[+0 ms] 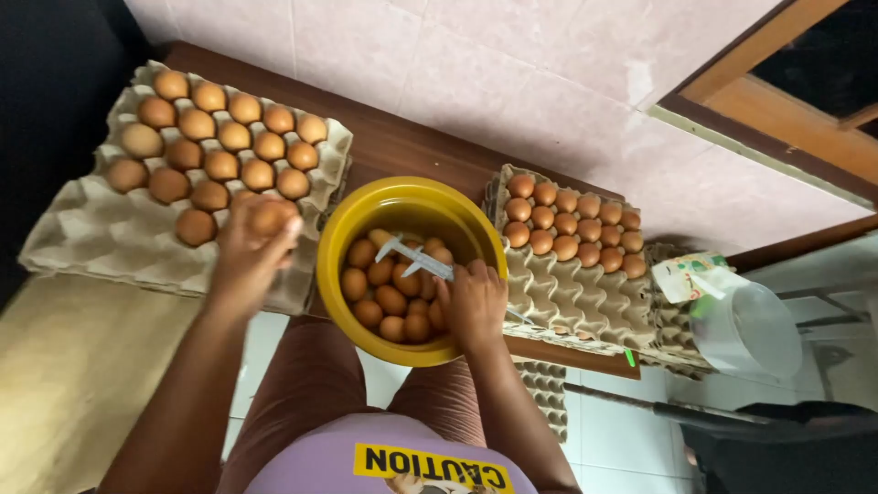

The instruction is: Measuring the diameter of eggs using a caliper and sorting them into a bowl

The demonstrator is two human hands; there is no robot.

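Nearest the lens: a lilac shirt [393, 467] with a yellow printed strip, rust-brown trousers below it. Wooden bench [393, 142] was set against a pink tiled wall. Left egg tray [101, 229] was laid on the bench's left end, its far rows filled with brown eggs, near rows bare. Right egg tray [576, 297] was stacked on the right end, far rows filled, near cups bare. Yellow bowl [407, 206] was seen between the two trays, partly filled with brown eggs, a metal caliper [416, 259] laid across them. Clear plastic container [745, 329] was seen right of the right tray. Left hand [242, 261] was closed around one brown egg [273, 217], held over the left tray's near edge. Right hand [471, 302] was lowered into the bowl, fingers curled down among the eggs beside the caliper; grip on anything could not be told.
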